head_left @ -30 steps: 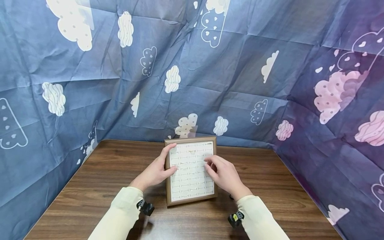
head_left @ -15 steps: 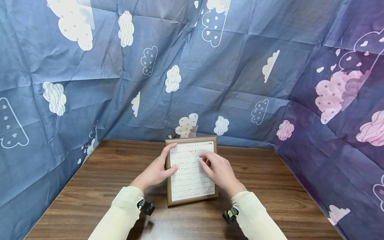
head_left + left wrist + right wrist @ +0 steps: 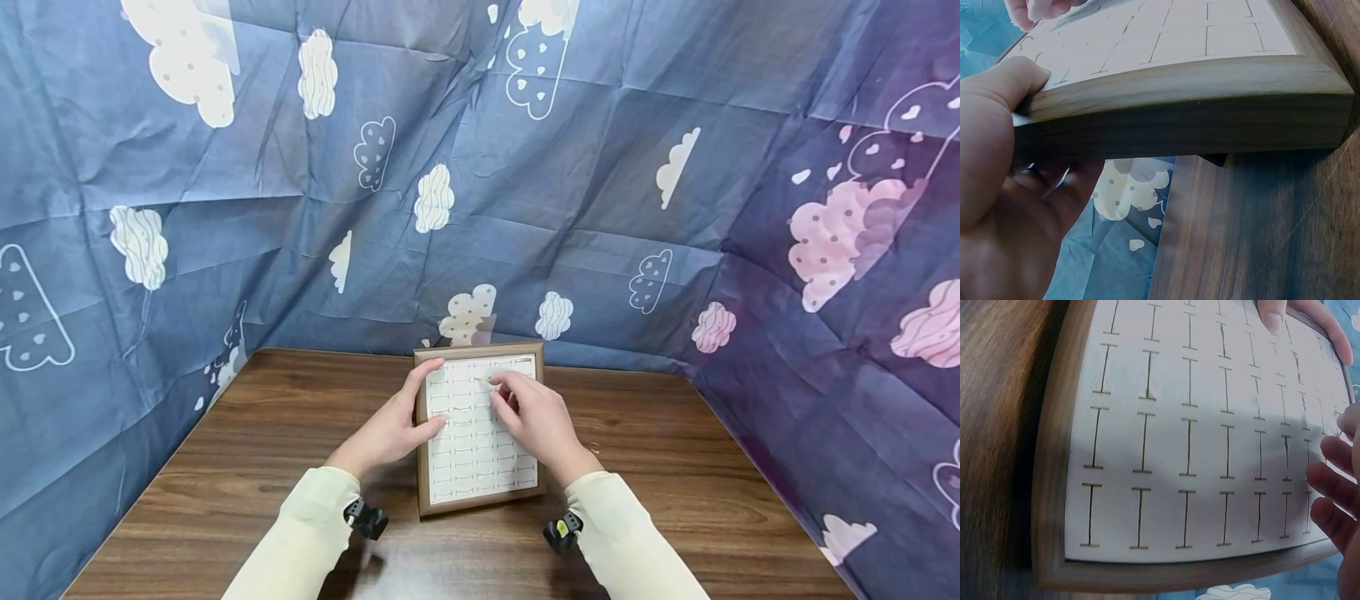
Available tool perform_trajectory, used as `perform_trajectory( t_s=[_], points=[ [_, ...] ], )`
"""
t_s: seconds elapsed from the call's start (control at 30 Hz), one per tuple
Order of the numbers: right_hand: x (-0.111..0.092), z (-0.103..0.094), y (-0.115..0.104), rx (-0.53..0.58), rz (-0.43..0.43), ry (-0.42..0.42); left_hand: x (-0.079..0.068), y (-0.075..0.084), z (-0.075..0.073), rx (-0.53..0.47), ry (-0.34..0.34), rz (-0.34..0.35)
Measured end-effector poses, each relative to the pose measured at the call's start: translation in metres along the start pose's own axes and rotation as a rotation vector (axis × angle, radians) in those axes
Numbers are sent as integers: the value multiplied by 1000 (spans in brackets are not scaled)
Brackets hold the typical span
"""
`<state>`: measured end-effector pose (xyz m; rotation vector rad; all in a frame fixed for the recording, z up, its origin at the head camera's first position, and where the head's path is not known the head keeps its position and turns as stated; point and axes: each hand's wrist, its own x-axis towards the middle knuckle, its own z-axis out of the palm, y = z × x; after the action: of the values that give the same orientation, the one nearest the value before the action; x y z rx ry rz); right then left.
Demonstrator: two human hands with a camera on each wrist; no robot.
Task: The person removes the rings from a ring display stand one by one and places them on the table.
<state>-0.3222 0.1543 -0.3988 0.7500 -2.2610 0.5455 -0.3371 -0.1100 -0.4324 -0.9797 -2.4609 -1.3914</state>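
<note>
A ring display board (image 3: 465, 450) with a brown wooden frame and a white slotted face leans tilted at the table's middle. My left hand (image 3: 390, 429) grips its left side; in the left wrist view the thumb (image 3: 1019, 78) lies on the front edge and fingers are behind the frame. A small gold ring (image 3: 482, 380) sits in a slot in the upper part. My right hand (image 3: 542, 421) is over the board's right half, fingers loosely bent, index fingertip beside the ring. Whether it touches the ring is too small to tell. A silvery piece (image 3: 522, 360) sits in the top right slot.
The board stands on a dark brown wooden table (image 3: 300, 433). A tiny thin looped item (image 3: 595, 448) lies right of the board, near my right wrist. A blue cloth (image 3: 360, 275) with cloud prints hangs behind and at the sides.
My right hand has moved left and up across the board, from its right edge to beside the gold ring. The left hand and the board have stayed in place.
</note>
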Motion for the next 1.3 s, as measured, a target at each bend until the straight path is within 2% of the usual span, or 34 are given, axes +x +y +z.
perform_trajectory(
  t_s=[0.4, 0.63, 0.83, 1.1, 1.3],
  points=[
    [11, 5, -8, -21, 53, -8, 1, 0, -1, 20, -1, -11],
    [11, 8, -10, -9, 99, -28, -3, 1, -1, 14, -14, -53],
    [14, 8, -12, -37, 97, -18, -2, 1, 0, 24, -6, -36],
    [16, 9, -12, -42, 118, -80, -2, 1, 0, 27, 1, -23],
    [15, 7, -11, -33, 91, -92, -2, 1, 0, 21, 5, -15]
  ],
)
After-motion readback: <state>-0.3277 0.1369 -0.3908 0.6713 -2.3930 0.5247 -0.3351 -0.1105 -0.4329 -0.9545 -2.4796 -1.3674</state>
